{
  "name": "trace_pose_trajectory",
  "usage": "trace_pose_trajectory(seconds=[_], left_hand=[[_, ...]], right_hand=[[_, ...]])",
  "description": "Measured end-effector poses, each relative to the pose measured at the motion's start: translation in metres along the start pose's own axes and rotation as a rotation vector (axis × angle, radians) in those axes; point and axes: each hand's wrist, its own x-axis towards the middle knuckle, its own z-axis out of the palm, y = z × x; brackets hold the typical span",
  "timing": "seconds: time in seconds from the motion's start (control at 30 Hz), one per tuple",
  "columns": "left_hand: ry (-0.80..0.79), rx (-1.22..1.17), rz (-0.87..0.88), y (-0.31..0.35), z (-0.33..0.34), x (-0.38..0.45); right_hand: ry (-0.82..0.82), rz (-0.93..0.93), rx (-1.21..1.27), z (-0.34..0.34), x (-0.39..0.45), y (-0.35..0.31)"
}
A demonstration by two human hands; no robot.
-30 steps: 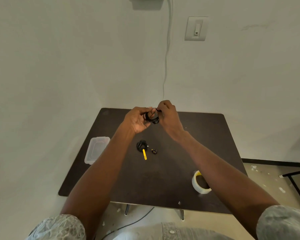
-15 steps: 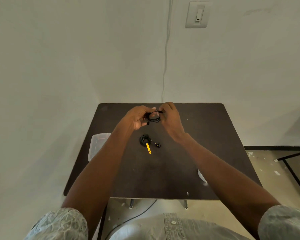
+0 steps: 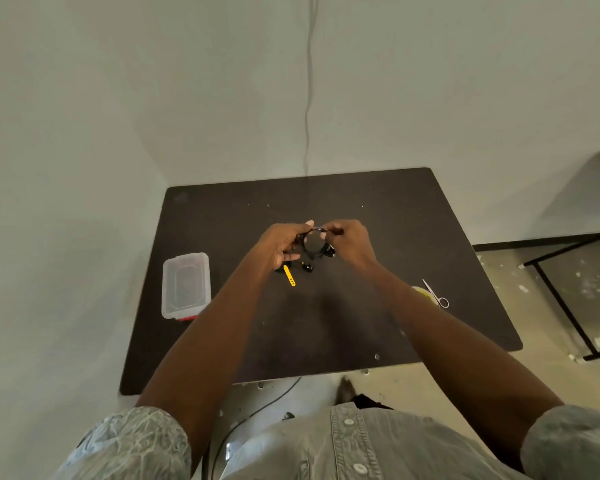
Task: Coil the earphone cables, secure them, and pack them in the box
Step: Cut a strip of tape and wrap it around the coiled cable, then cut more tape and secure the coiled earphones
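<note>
Above the middle of the dark table (image 3: 378, 209), my left hand (image 3: 283, 242) and my right hand (image 3: 349, 239) both pinch a black earphone cable (image 3: 313, 250) wound into a small loop between them. Under my left hand lies a second black coiled earphone, mostly hidden, with a yellow tie (image 3: 289, 275) sticking out of it and a small black earbud piece (image 3: 307, 267) beside it. A clear plastic box (image 3: 186, 285) stands open on the table's left side.
Small scissors (image 3: 435, 293) lie on the right of the table next to a tape roll (image 3: 420, 291) mostly hidden by my right forearm. A black metal frame (image 3: 565, 306) stands on the floor to the right. The wall is close on the left.
The camera has tilted down, so the table sits lower and the scissors now show. My hands have stayed together on the cable loop, which looks a little wider open.
</note>
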Motion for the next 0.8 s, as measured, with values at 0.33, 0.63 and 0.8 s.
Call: trace_pose_trajectory(seconds=[0.33, 0.63, 0.8], left_hand=[[0.342, 0.281, 0.104, -0.07, 0.038, 0.066], [0.286, 0.534, 0.2, -0.087, 0.08, 0.076], [0.278, 0.524, 0.166, -0.094, 0.079, 0.078]], right_hand=[[0.143, 0.585, 0.042, -0.014, 0.046, 0.098], [0.029, 0.654, -0.15, -0.009, 0.07, 0.139], [0.015, 0.648, -0.148, -0.012, 0.065, 0.141]])
